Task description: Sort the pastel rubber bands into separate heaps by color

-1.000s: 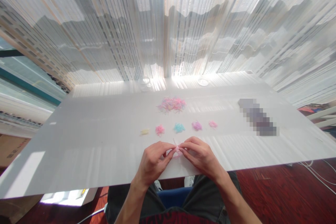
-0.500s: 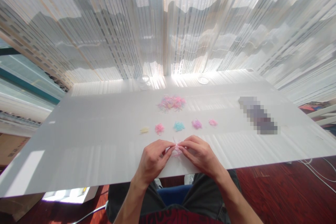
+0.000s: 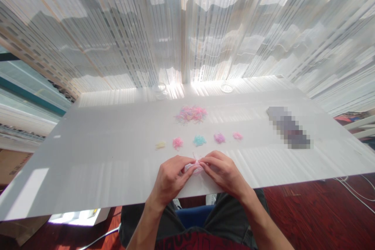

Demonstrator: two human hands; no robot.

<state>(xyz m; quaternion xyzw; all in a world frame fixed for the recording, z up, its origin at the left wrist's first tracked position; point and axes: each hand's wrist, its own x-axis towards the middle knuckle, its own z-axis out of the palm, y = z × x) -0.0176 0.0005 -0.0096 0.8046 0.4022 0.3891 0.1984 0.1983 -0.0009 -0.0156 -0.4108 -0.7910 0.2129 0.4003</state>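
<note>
My left hand [image 3: 173,175] and my right hand [image 3: 222,170] meet near the table's front edge, thumbs and forefingers pinched. Between them is a small bunch of thin pale pink strands [image 3: 198,168], partly hidden by the fingers. A thin end sticks up beyond the fingertips. Ahead of the hands, small piles of similar strands lie in a row: yellow [image 3: 160,145], deeper pink [image 3: 177,143], turquoise [image 3: 199,140], purple [image 3: 219,138] and light pink [image 3: 237,136]. Farther back spreads a larger mixed-colour heap [image 3: 191,114].
A white table [image 3: 96,152] carries everything. Two clear round containers [image 3: 226,87] stand at its back edge by the striped curtain [image 3: 140,39]. A blurred-out dark object [image 3: 290,128] lies to the right. A white cable [image 3: 356,193] runs over the floor.
Both hands stay pinched in nearly the same place. The pale pink strands show wider below the fingers, towards the left hand. The piles look unchanged.
</note>
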